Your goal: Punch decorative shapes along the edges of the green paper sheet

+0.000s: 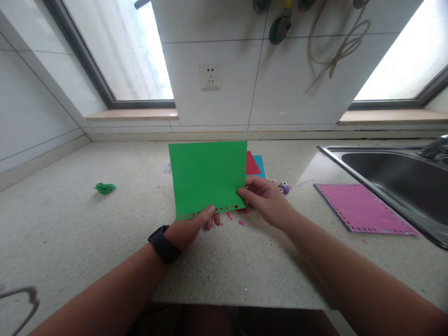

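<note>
One green rectangular paper sheet (209, 175) is being pinched by left hand (194, 227); right hand (264, 199) is pinching too, presumably for steadiness.

sheet (209, 175): over counter (122, 242), centre | card (364, 207): on counter, left of sink (402, 177) | socket (210, 76): on wall (233, 105), behind

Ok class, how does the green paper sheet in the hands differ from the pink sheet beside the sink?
The green paper sheet is held up by the left hand and right hand; the pink sheet lies flat on the countertop. The green paper sheet shows cut-outs along its lower edge, the pink sheet along several edges. Both have rows of small cut-outs.
</note>
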Available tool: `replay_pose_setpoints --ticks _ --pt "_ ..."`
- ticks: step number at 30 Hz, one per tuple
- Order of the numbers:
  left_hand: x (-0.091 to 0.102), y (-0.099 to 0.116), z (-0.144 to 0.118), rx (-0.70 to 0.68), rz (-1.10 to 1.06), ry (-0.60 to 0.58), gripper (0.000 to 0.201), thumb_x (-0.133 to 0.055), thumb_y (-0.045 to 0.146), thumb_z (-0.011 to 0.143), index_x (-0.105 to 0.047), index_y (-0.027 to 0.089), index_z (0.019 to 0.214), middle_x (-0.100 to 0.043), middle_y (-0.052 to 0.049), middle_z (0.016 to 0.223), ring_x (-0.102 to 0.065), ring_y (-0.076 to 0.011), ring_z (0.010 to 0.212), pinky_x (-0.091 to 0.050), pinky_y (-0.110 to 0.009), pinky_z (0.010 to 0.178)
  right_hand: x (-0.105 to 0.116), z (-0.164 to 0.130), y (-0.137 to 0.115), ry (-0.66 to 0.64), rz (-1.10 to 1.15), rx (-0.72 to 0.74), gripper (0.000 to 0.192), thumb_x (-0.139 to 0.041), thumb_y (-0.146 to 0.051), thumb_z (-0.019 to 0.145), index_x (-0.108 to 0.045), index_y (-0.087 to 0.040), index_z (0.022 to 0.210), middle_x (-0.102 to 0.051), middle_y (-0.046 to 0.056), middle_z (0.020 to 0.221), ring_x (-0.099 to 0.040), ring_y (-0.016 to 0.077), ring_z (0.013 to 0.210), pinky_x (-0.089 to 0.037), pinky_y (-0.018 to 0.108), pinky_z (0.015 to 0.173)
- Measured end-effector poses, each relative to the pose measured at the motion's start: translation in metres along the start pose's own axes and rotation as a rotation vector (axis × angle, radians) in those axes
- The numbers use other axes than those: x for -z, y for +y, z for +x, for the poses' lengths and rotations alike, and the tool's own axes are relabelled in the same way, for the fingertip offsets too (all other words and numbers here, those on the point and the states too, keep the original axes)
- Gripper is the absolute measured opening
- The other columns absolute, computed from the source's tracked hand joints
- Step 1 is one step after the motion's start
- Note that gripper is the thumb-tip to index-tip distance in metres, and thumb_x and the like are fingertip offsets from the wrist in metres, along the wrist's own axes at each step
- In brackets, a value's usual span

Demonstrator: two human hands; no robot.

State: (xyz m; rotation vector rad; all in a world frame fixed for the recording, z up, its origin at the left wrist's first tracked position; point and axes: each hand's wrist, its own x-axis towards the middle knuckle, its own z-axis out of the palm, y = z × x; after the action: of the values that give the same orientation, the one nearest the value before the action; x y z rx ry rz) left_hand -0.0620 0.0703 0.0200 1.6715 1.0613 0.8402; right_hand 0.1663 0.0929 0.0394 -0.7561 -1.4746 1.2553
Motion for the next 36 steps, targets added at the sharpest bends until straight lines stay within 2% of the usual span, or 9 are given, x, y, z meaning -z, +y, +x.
replay_pose_setpoints --ticks 5,9,12,15,18,21,27,31,36 --pt "-0.001 0.007 0.0 0.057 0.105 0.001 0.054 -0.04 0.055 0.094 -0.057 0.022 0.055 -0.056 -0.003 0.056 -0.052 -0.0158 0.055 -0.046 -0.032 0.066 -0.001 0.0 0.003 -0.032 -0.043 0.013 0.019 -0.076 -0.037 0.086 -0.069 -0.021 0.093 -0.069 0.0 0.086 -0.062 0.0126 0.073 -0.051 0.028 0.068" --pt "-0.003 0.003 0.002 0.075 0.132 0.061 0.058 -0.036 0.055 0.096 -0.055 0.022 0.053 -0.053 -0.002 0.054 -0.05 -0.0157 0.055 -0.044 -0.031 0.063 0.002 0.001 0.002 0.033 -0.154 0.061 0.021 -0.067 -0.041 0.092 -0.068 -0.021 0.098 -0.068 0.001 0.084 -0.06 0.0132 0.072 -0.05 0.029 0.068" --pt "-0.003 -0.005 0.005 0.062 0.108 0.129 0.061 -0.033 0.057 0.099 -0.057 0.021 0.055 -0.051 -0.002 0.053 -0.048 -0.0153 0.054 -0.042 -0.032 0.063 0.006 0.001 0.001 0.101 -0.332 0.118 0.024 -0.056 -0.04 0.099 -0.068 -0.02 0.105 -0.069 0.004 0.088 -0.063 0.016 0.078 -0.05 0.032 0.072" --pt "-0.003 -0.009 0.007 0.029 0.075 0.17 0.063 -0.031 0.056 0.101 -0.056 0.021 0.055 -0.05 -0.001 0.052 -0.047 -0.015 0.054 -0.04 -0.032 0.065 0.009 0.0 0.003 0.103 -0.656 0.181 0.022 -0.055 -0.033 0.099 -0.068 -0.019 0.11 -0.07 0.007 0.094 -0.064 0.0202 0.085 -0.05 0.038 0.078" --pt "-0.002 -0.009 0.008 0.024 0.039 0.217 0.063 -0.031 0.055 0.102 -0.056 0.021 0.056 -0.047 0.0 0.05 -0.045 -0.0148 0.052 -0.038 -0.032 0.063 0.008 -0.001 0.005 0.045 -0.958 0.278 0.017 -0.056 -0.026 0.098 -0.066 -0.019 0.109 -0.07 0.009 0.099 -0.062 0.0242 0.093 -0.048 0.042 0.085" --pt "0.0 -0.012 0.01 0.014 -0.019 0.288 0.064 -0.03 0.057 0.103 -0.056 0.021 0.057 -0.046 0.0 0.052 -0.043 -0.0147 0.053 -0.038 -0.032 0.063 0.003 0.0 0.007 -0.051 -1.095 0.337 0.016 -0.056 -0.021 0.097 -0.065 -0.019 0.109 -0.071 0.008 0.103 -0.06 0.0264 0.099 -0.046 0.044 0.091" --pt "0.002 -0.016 0.014 0.024 -0.102 0.403 0.063 -0.03 0.056 0.104 -0.055 0.021 0.058 -0.045 0.001 0.054 -0.041 -0.014 0.053 -0.036 -0.032 0.064 -0.009 0.001 0.006 -0.141 -1.239 0.348 0.03 -0.057 -0.02 0.094 -0.065 -0.018 0.123 -0.07 0.01 0.116 -0.057 0.0281 0.106 -0.044 0.045 0.097" --pt "0.001 -0.013 0.014 0.006 -0.095 0.417 0.063 -0.029 0.054 0.105 -0.054 0.021 0.057 -0.043 0.002 0.053 -0.04 -0.0136 0.052 -0.036 -0.032 0.064 -0.019 -0.001 0.006 -0.236 -1.294 0.345 0.044 -0.056 -0.025 0.096 -0.058 -0.023 0.14 -0.065 0.009 0.132 -0.054 0.0299 0.115 -0.04 0.049 0.103" --pt "0.0 -0.012 0.014 -0.003 -0.093 0.403 0.062 -0.029 0.054 0.104 -0.053 0.022 0.058 -0.045 0.002 0.054 -0.041 -0.0136 0.053 -0.037 -0.031 0.063 -0.026 -0.002 0.006 -0.34 -1.337 0.361 0.043 -0.059 -0.033 0.096 -0.06 -0.025 0.139 -0.062 0.01 0.133 -0.05 0.033 0.118 -0.038 0.051 0.102"
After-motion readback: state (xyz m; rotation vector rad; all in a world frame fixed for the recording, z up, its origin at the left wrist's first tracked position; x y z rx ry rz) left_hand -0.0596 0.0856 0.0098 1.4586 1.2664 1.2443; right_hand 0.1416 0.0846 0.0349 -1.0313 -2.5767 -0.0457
